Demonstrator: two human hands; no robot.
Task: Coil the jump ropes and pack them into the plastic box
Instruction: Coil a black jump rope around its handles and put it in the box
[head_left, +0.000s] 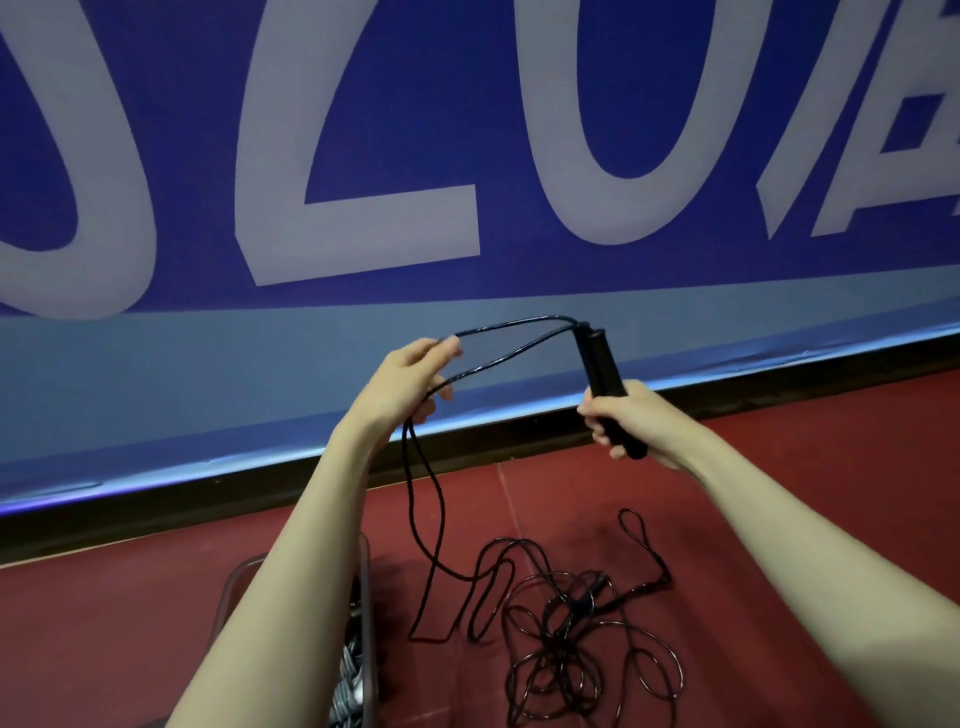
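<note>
Jump rope, frame centre: two black handles gripped together in right hand; doubled cord pinched by left hand, slack trailing to red floor. Risk, judged: trailing cord snags tangled ropes at lower centre, dragging knot upward. Plastic box, lower left, partly hidden behind left forearm.

A sports hall, by the look of it. A red court floor meets a blue banner bearing huge pale letters.
</note>
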